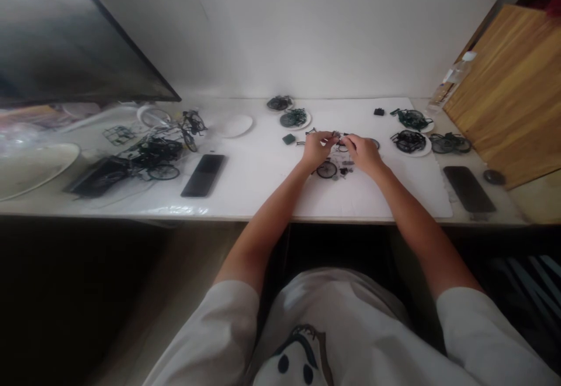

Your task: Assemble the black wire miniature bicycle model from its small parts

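My left hand (316, 148) and my right hand (363, 152) meet over the middle of the white mat (394, 193), fingertips pinched together on a small dark model part (337, 135). Just below them a small black wheel (326, 169) lies on the mat with several tiny loose pieces (344, 171) beside it. What exactly sits between my fingers is too small to make out.
White plates with dark green parts stand behind (295, 119) and to the right (411, 142). Assembled model bicycles (160, 155) cluster at left. One phone (204, 175) lies left, another (468, 189) right. A monitor (83, 41) and wooden board (512, 93) flank the desk.
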`<state>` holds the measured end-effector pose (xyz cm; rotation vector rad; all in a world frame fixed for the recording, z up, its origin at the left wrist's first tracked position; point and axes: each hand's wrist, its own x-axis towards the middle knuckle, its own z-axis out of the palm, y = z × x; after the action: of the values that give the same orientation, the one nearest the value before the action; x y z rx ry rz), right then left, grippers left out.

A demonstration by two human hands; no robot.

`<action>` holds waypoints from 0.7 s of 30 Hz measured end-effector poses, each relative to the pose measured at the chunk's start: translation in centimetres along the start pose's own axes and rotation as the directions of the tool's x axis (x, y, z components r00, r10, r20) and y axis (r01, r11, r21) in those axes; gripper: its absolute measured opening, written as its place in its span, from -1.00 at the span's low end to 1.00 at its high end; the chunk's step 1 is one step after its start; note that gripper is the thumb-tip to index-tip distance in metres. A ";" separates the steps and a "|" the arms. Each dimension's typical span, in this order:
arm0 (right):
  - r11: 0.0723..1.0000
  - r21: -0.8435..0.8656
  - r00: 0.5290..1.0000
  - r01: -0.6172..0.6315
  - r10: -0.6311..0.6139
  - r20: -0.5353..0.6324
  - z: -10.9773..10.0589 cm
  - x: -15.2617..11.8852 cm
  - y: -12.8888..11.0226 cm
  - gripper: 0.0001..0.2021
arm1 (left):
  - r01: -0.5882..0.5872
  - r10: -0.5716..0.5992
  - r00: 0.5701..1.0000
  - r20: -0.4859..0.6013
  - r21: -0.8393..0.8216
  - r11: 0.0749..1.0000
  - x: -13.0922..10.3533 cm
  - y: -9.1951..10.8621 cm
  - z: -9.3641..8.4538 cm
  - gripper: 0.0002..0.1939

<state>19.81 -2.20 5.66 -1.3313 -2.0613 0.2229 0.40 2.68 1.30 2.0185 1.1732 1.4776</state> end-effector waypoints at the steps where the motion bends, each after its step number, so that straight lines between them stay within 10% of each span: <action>1: 1.000 0.008 1.000 0.001 -0.001 -0.002 0.0 0.0 0.0 -0.64 | 0.004 -0.004 1.000 -0.002 -0.006 1.000 0.0 0.1 0.0 -0.87; 21: 0.999 -0.033 1.000 0.025 -0.024 0.013 -0.1 0.0 -0.2 -0.66 | -0.011 0.011 1.000 -0.003 0.052 0.999 -0.1 -0.4 -0.1 -0.88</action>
<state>19.71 -2.31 5.79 -1.3272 -2.0990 0.1873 0.15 2.79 1.03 2.0603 1.2158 1.4705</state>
